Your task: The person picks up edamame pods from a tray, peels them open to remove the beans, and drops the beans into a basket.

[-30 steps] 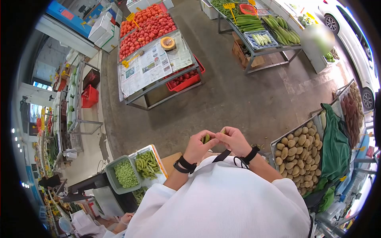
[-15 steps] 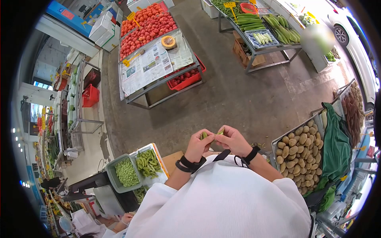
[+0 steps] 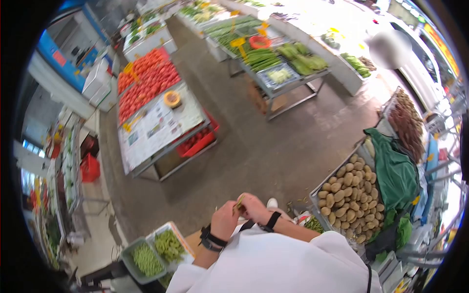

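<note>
My left hand (image 3: 224, 220) and my right hand (image 3: 254, 208) meet in front of my white top, fingertips pinched together. Between them is a small green bean pod (image 3: 239, 204), partly covered by the fingers and blurred. Below and to the left of the hands, a grey-green tub (image 3: 128, 257) holds shelled green beans (image 3: 147, 260). Beside it, unshelled bean pods (image 3: 169, 245) lie in a white foam box (image 3: 187, 253).
Potatoes (image 3: 349, 195) fill a bin at the right, with a green cloth (image 3: 393, 166) beside them. More pods (image 3: 313, 224) lie near my right forearm. Ahead stand a tomato table (image 3: 146, 83) with newspaper (image 3: 156, 132) and a table of green vegetables (image 3: 264, 58).
The view has tilted up and turned right, so the hands appear lower and further left. Both hands have stayed together at the pod; the fingers have shifted closer around it.
</note>
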